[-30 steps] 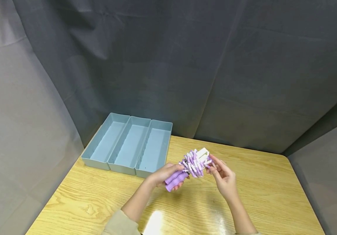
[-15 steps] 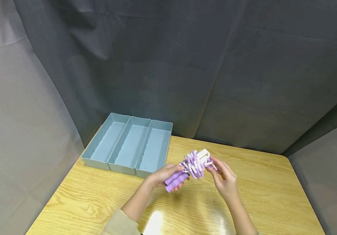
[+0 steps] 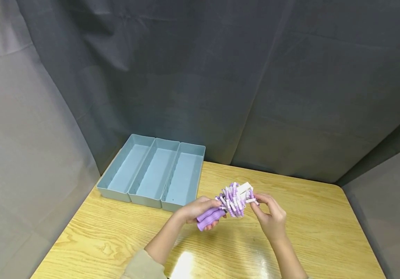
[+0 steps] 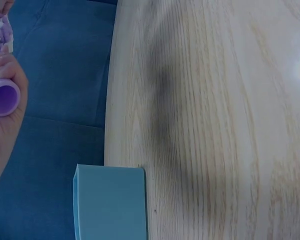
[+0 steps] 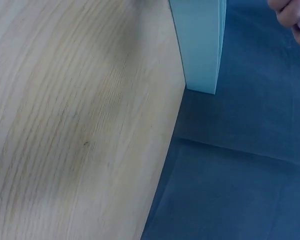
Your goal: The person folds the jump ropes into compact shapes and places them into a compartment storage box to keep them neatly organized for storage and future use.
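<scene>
A bundled beaded jump rope [image 3: 232, 201], purple and white, is held above the wooden table in the head view. My left hand [image 3: 197, 211] grips its two lavender handles [image 3: 211, 220] side by side. A flat white piece [image 3: 244, 188] sticks out at the bundle's far end. There, the thumb and fingertips of my right hand [image 3: 273, 221] pinch a beaded strand. In the left wrist view, a hollow handle end [image 4: 4, 99] pokes out of my left hand [image 4: 14, 120]. Only part of the rope shows at the right wrist view's edge.
Three pale blue trays [image 3: 163, 200] stand side by side at the table's back left. The wooden table [image 3: 318, 228] reaches to the right and front. Dark cloth [image 3: 255, 85] hangs behind it, with lighter grey cloth [image 3: 29, 155] at the left side.
The rope bundle and both hands have shifted slightly down and to the right. My right hand's fingers have moved a little along the strands at the bundle's end.
</scene>
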A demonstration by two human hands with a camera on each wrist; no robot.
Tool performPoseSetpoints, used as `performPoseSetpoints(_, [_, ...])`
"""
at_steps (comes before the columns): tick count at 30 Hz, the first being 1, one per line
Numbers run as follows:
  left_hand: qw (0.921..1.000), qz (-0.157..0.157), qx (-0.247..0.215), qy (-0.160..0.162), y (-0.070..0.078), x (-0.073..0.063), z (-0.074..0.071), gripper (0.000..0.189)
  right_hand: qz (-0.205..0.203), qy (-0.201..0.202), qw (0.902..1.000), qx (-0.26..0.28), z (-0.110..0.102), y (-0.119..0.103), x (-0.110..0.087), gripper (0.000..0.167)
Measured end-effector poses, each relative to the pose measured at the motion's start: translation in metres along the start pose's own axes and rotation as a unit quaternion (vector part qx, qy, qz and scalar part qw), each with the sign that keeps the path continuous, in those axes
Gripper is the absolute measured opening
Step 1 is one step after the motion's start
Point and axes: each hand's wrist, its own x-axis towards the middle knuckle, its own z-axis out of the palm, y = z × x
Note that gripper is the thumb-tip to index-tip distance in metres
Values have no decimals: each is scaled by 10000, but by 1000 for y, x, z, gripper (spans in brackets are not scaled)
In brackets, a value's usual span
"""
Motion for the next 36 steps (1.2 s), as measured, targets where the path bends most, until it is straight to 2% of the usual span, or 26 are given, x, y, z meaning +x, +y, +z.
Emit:
performPoseSetpoints(5, [9997, 149, 136, 143, 1, 1, 1, 53, 799, -482, 9947, 424, -5, -18, 14, 15])
performPoseSetpoints(8, [9990, 225, 242, 297, 2, 2, 1, 52, 1494, -787, 9827, 761, -7, -25, 18, 32])
performPoseSetpoints(9, [9988, 225, 268, 336, 2, 2, 1, 52, 1734, -837, 9778, 828, -7, -26, 18, 33])
performPoseSetpoints(13, [9982, 205, 349, 438, 3, 2, 2, 52, 2625, -780, 9578, 880, -6, -24, 13, 21])
performPoseSetpoints(16, [9980, 192, 362, 473, 3, 2, 3, 52, 2907, -689, 9513, 756, -3, -19, 6, 15])
performPoseSetpoints(19, [9973, 217, 388, 587, 4, 2, 3, 51, 2779, -644, 9572, 499, -3, -16, 2, 15])
performPoseSetpoints(22, [9963, 222, 423, 717, 4, 2, 2, 50, 2437, -580, 9672, 417, -2, -15, 2, 17])
performPoseSetpoints(27, [9951, 222, 529, 810, 5, 1, 2, 48, 1795, -444, 9795, 797, -3, -16, 7, 19])
performPoseSetpoints(32, [9928, 267, 804, 841, 8, 1, 3, 45, 1035, -326, 9891, 997, -2, -21, 13, 6])
performPoseSetpoints(36, [9908, 280, 1052, 802, 10, 0, 4, 43, 645, -303, 9937, 860, -2, -18, 11, 23])
